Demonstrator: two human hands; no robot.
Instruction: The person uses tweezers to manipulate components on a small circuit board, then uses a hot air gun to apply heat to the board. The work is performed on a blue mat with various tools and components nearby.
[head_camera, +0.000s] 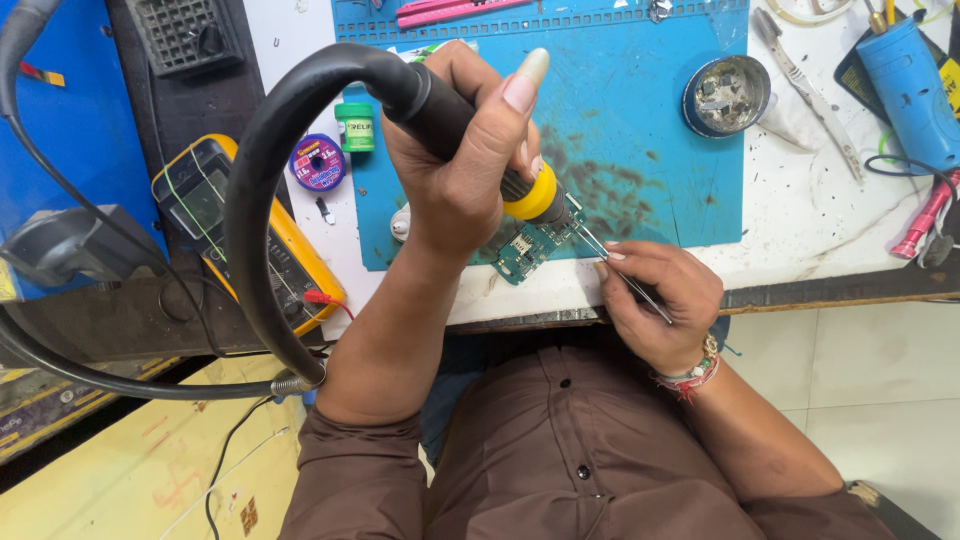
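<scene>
Circuit board (528, 250) sits at counter (800, 240) edge on blue mat (650, 120). My left hand (455, 170), fingers clamped on soldering iron (470, 120), tip toward 4 o'clock; right hand (655, 300) pinches tweezers (620, 265) toward 10 o'clock. Board's long axis unclear.

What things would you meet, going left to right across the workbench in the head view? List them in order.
Yellow multimeter → small green jar → left hand holding the soldering iron → small circuit board → right hand with tweezers → round metal tin → blue cylindrical tool.
</scene>
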